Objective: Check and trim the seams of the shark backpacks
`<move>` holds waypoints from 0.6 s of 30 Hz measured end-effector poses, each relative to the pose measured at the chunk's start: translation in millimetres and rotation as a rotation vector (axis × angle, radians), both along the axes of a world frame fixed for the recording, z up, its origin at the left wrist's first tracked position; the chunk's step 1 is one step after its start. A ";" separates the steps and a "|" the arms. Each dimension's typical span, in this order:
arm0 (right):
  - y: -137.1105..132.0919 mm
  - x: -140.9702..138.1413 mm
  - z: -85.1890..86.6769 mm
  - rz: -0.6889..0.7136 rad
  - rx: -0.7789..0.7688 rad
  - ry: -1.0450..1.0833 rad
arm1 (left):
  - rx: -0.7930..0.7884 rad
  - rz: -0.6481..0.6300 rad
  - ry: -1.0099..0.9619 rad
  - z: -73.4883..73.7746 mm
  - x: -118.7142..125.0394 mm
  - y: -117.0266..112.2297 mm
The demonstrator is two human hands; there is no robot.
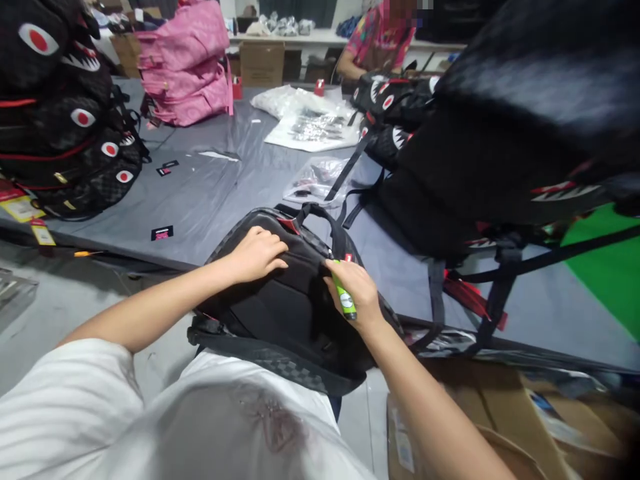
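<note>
A black backpack [280, 300] with a checkered edge rests against my lap and the table's near edge. My left hand [257, 253] lies on its upper back panel, fingers curled and pressing down on the fabric. My right hand [353, 290] is closed round a small green tool [344, 297], held with its upper end against the bag near the top handle [315, 213] and a red tag.
A grey table [200, 187] carries stacks of black shark-face backpacks [65, 113] at left and right [500, 133], a pink backpack pile [187, 63], plastic bags [310, 120] and small labels. Another person [380, 40] works at the far side. Cardboard boxes [480, 427] stand at lower right.
</note>
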State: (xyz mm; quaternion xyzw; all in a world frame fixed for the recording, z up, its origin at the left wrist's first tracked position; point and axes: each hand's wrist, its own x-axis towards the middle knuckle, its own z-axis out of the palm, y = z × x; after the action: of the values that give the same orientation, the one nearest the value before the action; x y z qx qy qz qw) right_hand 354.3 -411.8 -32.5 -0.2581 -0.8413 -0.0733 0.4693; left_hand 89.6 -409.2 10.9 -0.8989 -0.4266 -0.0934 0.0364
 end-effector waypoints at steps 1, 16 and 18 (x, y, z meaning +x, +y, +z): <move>-1.6 -5.0 -3.0 -0.016 -0.015 0.024 | -0.008 -0.030 -0.031 2.8 -6.2 3.2; -2.2 -86.5 -26.8 0.044 -0.334 0.217 | -0.225 0.174 0.128 0.5 8.6 107.5; -0.7 -80.1 -26.6 0.076 -0.390 0.226 | -0.190 0.112 0.087 -2.6 3.7 103.4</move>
State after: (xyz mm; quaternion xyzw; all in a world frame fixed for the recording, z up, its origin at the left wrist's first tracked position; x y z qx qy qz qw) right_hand 274.2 -412.5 -59.1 -0.3188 -0.7907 0.1378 0.5041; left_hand 93.4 -305.9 8.4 -0.8761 -0.4812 -0.0110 -0.0254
